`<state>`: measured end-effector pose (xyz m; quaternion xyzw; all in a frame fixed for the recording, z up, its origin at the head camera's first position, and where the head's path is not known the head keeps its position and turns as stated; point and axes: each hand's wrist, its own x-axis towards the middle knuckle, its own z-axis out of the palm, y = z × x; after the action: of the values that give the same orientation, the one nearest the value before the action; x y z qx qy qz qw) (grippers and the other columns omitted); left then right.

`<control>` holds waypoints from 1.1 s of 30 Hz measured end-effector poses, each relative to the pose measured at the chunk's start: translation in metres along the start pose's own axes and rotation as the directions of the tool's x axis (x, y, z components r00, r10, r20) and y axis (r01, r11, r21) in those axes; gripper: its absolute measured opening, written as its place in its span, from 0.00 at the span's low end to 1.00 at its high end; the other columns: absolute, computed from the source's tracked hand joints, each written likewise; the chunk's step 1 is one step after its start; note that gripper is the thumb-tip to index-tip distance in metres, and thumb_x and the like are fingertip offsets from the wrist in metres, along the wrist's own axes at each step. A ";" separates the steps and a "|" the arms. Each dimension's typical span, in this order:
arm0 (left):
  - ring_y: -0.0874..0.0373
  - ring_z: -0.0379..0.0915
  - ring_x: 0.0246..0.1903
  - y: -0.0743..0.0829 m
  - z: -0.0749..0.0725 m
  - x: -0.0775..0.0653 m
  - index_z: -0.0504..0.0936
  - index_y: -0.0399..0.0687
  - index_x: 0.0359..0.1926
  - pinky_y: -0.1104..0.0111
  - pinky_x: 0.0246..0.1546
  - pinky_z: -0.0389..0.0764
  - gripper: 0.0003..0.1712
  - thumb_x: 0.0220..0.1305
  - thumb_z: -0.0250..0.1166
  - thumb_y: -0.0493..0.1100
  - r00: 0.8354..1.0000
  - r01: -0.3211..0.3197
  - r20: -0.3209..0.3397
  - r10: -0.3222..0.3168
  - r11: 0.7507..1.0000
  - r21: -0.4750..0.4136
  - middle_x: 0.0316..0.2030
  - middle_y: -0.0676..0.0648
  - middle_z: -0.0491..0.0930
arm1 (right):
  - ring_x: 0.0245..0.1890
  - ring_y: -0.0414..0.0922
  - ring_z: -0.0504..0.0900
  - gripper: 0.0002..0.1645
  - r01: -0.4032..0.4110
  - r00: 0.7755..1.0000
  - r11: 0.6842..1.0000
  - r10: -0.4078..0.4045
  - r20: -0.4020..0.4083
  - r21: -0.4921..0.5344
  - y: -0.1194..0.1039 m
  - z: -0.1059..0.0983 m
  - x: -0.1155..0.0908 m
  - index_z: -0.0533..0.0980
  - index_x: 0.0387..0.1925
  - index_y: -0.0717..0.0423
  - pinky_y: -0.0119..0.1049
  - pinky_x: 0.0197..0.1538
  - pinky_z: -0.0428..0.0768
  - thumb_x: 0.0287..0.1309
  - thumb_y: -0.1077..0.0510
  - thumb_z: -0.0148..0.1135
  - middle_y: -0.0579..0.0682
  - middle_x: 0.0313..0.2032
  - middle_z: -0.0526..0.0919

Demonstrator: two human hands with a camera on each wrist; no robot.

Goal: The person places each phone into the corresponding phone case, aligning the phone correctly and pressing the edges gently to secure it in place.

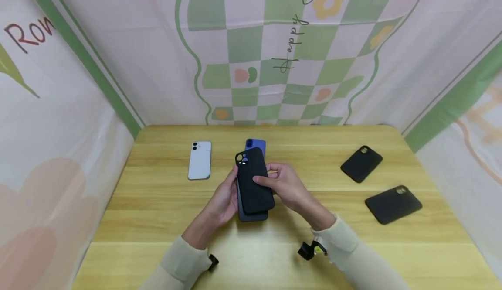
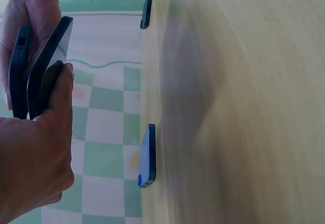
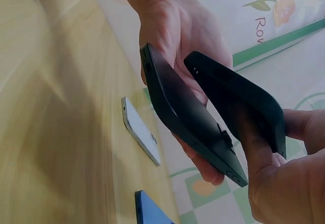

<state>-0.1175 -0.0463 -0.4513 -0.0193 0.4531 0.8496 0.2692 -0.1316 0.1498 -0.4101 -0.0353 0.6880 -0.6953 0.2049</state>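
Observation:
Near the middle of the table, my left hand [image 1: 223, 200] grips a dark phone [image 1: 252, 216] along its side, camera side facing up. Over it, my right hand [image 1: 288, 187] pinches a black phone case [image 1: 259, 189] by its right edge, thumb on the outer back. The case overlaps most of the phone, slightly tilted, with its camera cutout at the upper left. From the right wrist view, a wedge of space shows between the phone [image 3: 185, 115] and the case [image 3: 246, 89], so the case is not seated on it.
A white phone [image 1: 199, 161] lies at the back left of the wooden table [image 1: 164, 220]. Behind my hands is a blue phone [image 1: 257, 143], partly covered. Two more black cases [image 1: 361, 164] lie on the right. Patterned cloth hangs around the table's back and sides.

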 end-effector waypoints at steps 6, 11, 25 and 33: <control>0.54 0.78 0.64 -0.002 0.001 0.000 0.61 0.47 0.81 0.55 0.65 0.81 0.36 0.86 0.40 0.63 1.000 -0.012 0.010 0.012 1.000 0.006 0.74 0.39 0.71 | 0.30 0.46 0.91 0.09 -0.028 1.000 0.998 0.027 -0.014 -0.056 0.003 0.005 -0.001 0.78 0.43 0.69 0.37 0.36 0.90 0.66 0.67 0.69 0.58 0.30 0.91; 0.53 0.79 0.64 -0.003 0.001 0.001 0.63 0.42 0.79 0.54 0.65 0.81 0.36 0.86 0.43 0.61 1.000 -0.013 -0.002 0.012 1.000 -0.022 0.72 0.38 0.73 | 0.30 0.44 0.91 0.09 -0.015 1.000 0.999 0.015 -0.009 -0.048 0.006 0.008 -0.002 0.77 0.42 0.71 0.36 0.36 0.90 0.66 0.67 0.68 0.58 0.29 0.91; 0.48 0.72 0.69 -0.002 0.004 0.003 0.58 0.34 0.79 0.54 0.70 0.75 0.35 0.88 0.41 0.55 1.000 -0.009 -0.016 0.009 1.000 -0.016 0.72 0.34 0.71 | 0.31 0.45 0.91 0.11 -0.019 1.000 0.999 0.018 -0.020 -0.049 0.009 0.015 -0.003 0.77 0.46 0.72 0.38 0.37 0.91 0.67 0.67 0.67 0.60 0.30 0.91; 0.46 0.67 0.73 -0.001 0.004 0.003 0.57 0.35 0.80 0.54 0.72 0.73 0.35 0.87 0.44 0.56 0.999 -0.009 -0.038 0.008 1.000 -0.019 0.74 0.35 0.69 | 0.34 0.51 0.93 0.19 -0.009 0.995 0.972 -0.016 -0.103 -0.234 0.003 0.008 -0.009 0.80 0.55 0.70 0.41 0.41 0.91 0.66 0.63 0.71 0.60 0.36 0.92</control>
<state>-0.1189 -0.0417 -0.4509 -0.0362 0.4502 0.8544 0.2567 -0.1203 0.1451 -0.4103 -0.0244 0.7748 -0.6106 0.1620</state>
